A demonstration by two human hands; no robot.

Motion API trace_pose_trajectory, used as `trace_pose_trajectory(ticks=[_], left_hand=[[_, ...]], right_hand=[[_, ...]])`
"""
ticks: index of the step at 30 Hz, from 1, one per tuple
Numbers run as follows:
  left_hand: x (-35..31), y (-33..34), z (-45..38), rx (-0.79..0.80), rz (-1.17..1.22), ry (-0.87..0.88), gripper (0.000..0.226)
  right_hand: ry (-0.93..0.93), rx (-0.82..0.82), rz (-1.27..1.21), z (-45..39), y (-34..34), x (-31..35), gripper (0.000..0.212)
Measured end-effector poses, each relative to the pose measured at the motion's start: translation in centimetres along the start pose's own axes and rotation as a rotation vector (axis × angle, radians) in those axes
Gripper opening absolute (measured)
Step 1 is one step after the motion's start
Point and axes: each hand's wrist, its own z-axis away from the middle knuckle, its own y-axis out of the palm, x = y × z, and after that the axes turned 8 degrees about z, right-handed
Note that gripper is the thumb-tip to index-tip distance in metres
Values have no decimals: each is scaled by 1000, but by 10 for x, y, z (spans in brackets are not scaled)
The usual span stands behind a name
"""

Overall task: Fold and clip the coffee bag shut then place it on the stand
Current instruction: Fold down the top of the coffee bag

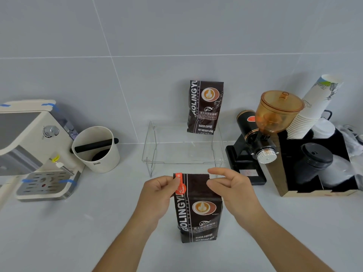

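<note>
A dark brown coffee bag [198, 209] stands upright on the white counter in front of me, its flat top unfolded. An orange clip [179, 186] sits at the bag's top left corner, pinched in my left hand [157, 195]. My right hand [233, 189] is at the bag's top right edge, thumb and forefinger close to the edge and the other fingers spread; I cannot tell if they touch it. Behind the bag stands a clear acrylic stand [182, 154] with a second, identical coffee bag [205, 107] upright on its back right part, leaning against the wall.
A cream espresso machine [33, 146] stands at the left, a cream knock box [97, 148] beside it. Right of the stand are a black grinder with an amber hopper [265, 130], stacked paper cups [312, 108] and a black organizer with lids [318, 165].
</note>
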Motion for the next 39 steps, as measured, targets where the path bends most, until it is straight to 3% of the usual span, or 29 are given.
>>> trace_pose_trajectory(ticks=[5, 9, 13, 15, 20, 26, 32, 39], left_hand=[[-1, -5, 3, 36, -56, 11, 24], [-8, -4, 8, 30, -90, 33, 10], [-10, -9, 12, 119, -269, 162, 52], [-9, -10, 14, 155, -437, 253, 57], [-10, -10, 15, 173, -587, 353, 49], [-5, -16, 9, 242, -694, 463, 31], [2, -20, 5, 268, -606, 420, 18], [10, -20, 0, 232, -366, 355, 22]], right_hand=[[-23, -1, -25, 2, -2, 0, 29], [-77, 18, 80, 3, -4, -3, 38], [-98, 75, 178, 5, -3, -5, 38], [-90, 106, 207, 6, -2, -4, 39], [-66, 134, 370, 4, -3, -10, 39], [-217, 105, 678, 5, -2, -7, 23], [-243, 135, 685, 5, -5, -7, 13], [-190, 131, 618, 6, -6, -9, 8]])
